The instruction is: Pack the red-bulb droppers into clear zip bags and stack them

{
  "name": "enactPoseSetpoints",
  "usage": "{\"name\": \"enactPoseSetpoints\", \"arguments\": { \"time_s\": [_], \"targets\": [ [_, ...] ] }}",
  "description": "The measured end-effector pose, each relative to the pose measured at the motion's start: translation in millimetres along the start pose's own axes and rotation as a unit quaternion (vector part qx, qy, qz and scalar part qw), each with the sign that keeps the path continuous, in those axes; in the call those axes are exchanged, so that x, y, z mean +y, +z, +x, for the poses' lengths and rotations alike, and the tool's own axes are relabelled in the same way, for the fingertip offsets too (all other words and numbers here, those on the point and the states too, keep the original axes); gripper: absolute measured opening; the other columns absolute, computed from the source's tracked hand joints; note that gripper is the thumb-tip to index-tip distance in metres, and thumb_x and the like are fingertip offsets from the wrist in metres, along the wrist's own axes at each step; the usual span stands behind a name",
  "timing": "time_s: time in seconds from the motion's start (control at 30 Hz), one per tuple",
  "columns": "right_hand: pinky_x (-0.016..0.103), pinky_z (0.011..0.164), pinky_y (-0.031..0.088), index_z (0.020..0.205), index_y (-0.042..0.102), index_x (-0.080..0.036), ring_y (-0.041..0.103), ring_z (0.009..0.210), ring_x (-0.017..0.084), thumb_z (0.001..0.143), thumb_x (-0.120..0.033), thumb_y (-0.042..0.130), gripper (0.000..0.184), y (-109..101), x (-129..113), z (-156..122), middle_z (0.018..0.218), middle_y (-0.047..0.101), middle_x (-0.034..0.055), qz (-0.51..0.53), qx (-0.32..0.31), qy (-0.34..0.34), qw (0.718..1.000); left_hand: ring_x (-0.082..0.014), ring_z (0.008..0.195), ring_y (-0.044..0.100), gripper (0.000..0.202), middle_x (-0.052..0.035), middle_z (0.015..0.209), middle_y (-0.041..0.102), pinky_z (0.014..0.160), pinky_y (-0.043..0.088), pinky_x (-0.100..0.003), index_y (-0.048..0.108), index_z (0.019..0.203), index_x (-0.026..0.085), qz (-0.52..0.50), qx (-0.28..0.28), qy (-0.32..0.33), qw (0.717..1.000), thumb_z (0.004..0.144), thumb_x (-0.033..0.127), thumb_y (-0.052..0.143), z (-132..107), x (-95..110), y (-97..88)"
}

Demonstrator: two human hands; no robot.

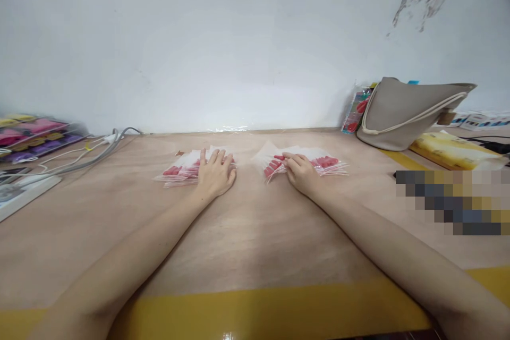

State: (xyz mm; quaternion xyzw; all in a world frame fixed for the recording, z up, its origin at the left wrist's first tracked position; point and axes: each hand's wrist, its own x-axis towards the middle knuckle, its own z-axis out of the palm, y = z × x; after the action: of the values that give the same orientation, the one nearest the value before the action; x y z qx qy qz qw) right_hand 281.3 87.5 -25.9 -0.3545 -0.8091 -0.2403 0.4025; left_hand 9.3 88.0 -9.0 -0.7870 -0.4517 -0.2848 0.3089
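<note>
My left hand (215,174) lies flat, fingers spread, on a stack of small clear plastic bags (172,171) with red pieces inside. To its right is a second, similar pile of clear bags (326,162), also showing red. My right hand (302,173) rests over this pile, its fingers bent and close together at a bag (271,167) on the left side. That bag's pale upper corner sticks up towards the wall. The fingertips of my right hand partly hide what they grip. A bare strip of table separates the two piles.
The brown-covered table (223,244) has a yellow front band (239,311) and meets a white wall (223,53). At left are colourful packets (40,135), cables (99,151) and a white power strip (32,196). A grey bag (406,114) and a yellow pack (454,151) stand at right.
</note>
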Motion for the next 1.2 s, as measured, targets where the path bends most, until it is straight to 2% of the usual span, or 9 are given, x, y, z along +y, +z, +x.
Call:
{"name": "enactPoseSetpoints", "arguments": {
  "time_s": [0.17, 0.3, 0.4, 0.57, 0.77, 0.9, 1.03, 1.13, 1.2],
  "targets": [
    [0.034, 0.074, 0.038, 0.076, 0.058, -0.017, 0.056, 0.085, 0.021, 0.079, -0.01, 0.045, 0.015, -5.3, 14.9, -8.0, 0.091, 0.066, 0.0096, -0.059, -0.029, 0.069, 0.995, -0.0297, 0.093, 0.057, 0.015, -0.0091, 0.089, 0.067, 0.101, 0.015, -0.06, 0.065, 0.081, 0.019, 0.005, -0.032, 0.032, 0.999, 0.078, 0.019, 0.05, 7.4, -5.5, 8.2],
    [0.039, 0.076, 0.031, 0.09, 0.061, -0.016, 0.053, 0.088, 0.025, 0.077, -0.019, 0.051, 0.017, -16.1, 3.7, -11.0, 0.092, 0.065, 0.0102, -0.109, -0.056, 0.107, 0.987, -0.023, 0.074, 0.061, 0.023, -0.0048, 0.07, 0.067, 0.097, 0.028, -0.053, 0.063, 0.067, 0.019, 0.002, -0.059, 0.059, 0.996, 0.08, 0.012, 0.045, 12.4, -6.4, 14.6],
    [0.04, 0.082, 0.028, 0.107, 0.055, -0.016, 0.05, 0.094, 0.026, 0.077, -0.025, 0.053, 0.032, -21.4, -7.3, -9.7, 0.102, 0.062, 0.0115, -0.088, -0.06, 0.077, 0.991, -0.0222, 0.074, 0.062, 0.022, -0.0046, 0.073, 0.068, 0.093, 0.034, -0.048, 0.064, 0.069, 0.02, -0.008, -0.07, 0.067, 0.995, 0.08, 0.014, 0.046, 12.8, -6.2, 17.7],
    [0.04, 0.085, 0.025, 0.101, 0.056, -0.017, 0.051, 0.091, 0.024, 0.078, -0.026, 0.051, 0.025, -22.2, -15.6, -7.7, 0.1, 0.062, 0.0102, -0.068, -0.067, 0.05, 0.994, -0.0283, 0.101, 0.056, 0.019, -0.0085, 0.099, 0.067, 0.098, 0.024, -0.055, 0.062, 0.094, 0.022, -0.015, -0.056, 0.03, 0.998, 0.08, 0.02, 0.05, 8.0, -14.5, 15.1],
    [0.039, 0.086, 0.025, 0.097, 0.057, -0.018, 0.051, 0.089, 0.022, 0.078, -0.024, 0.051, 0.021, -20.9, -15.0, -8.6, 0.095, 0.062, 0.0081, -0.063, -0.063, 0.055, 0.994, -0.0224, 0.08, 0.063, 0.022, -0.0037, 0.076, 0.07, 0.098, 0.026, -0.054, 0.064, 0.073, 0.021, -0.047, -0.076, 0.036, 0.995, 0.085, 0.018, 0.045, 9.3, -21.1, 9.6],
    [0.038, 0.087, 0.024, 0.092, 0.059, -0.019, 0.051, 0.088, 0.02, 0.08, -0.022, 0.049, 0.016, -21.2, -15.0, -8.4, 0.09, 0.063, 0.0063, -0.05, -0.059, 0.033, 0.996, -0.0193, 0.081, 0.064, 0.022, -0.0026, 0.082, 0.07, 0.091, 0.039, -0.044, 0.065, 0.081, 0.022, -0.097, -0.084, 0.065, 0.99, 0.088, 0.02, 0.045, 7.7, -1.0, 3.1],
    [0.038, 0.088, 0.024, 0.087, 0.062, -0.021, 0.051, 0.086, 0.018, 0.082, -0.024, 0.05, 0.013, -23.7, -19.1, -7.1, 0.084, 0.064, 0.0031, -0.006, -0.072, -0.019, 0.997, -0.0192, 0.082, 0.065, 0.019, -0.0034, 0.093, 0.069, 0.072, 0.05, -0.031, 0.065, 0.093, 0.021, -0.158, -0.08, 0.079, 0.981, 0.088, 0.02, 0.046, -4.3, 33.3, -8.2],
    [0.037, 0.088, 0.025, 0.085, 0.063, -0.023, 0.051, 0.083, 0.016, 0.082, -0.026, 0.051, 0.013, -24.6, -23.8, -5.8, 0.079, 0.065, 0.001, 0.025, -0.092, -0.078, 0.992, -0.0167, 0.09, 0.064, 0.018, -0.0023, 0.099, 0.068, 0.077, 0.051, -0.027, 0.063, 0.098, 0.02, -0.204, -0.07, 0.094, 0.972, 0.088, 0.02, 0.048, -15.2, 50.6, -15.9],
    [0.036, 0.086, 0.027, 0.084, 0.064, -0.023, 0.051, 0.081, 0.016, 0.083, -0.025, 0.05, 0.014, -24.3, -26.4, -5.0, 0.078, 0.065, 0.0009, 0.031, -0.096, -0.102, 0.99, -0.0168, 0.095, 0.062, 0.019, -0.0032, 0.103, 0.066, 0.082, 0.05, -0.028, 0.062, 0.101, 0.019, -0.224, -0.059, 0.093, 0.968, 0.087, 0.019, 0.049, -21.3, 53.4, -19.8]
  ]
}}
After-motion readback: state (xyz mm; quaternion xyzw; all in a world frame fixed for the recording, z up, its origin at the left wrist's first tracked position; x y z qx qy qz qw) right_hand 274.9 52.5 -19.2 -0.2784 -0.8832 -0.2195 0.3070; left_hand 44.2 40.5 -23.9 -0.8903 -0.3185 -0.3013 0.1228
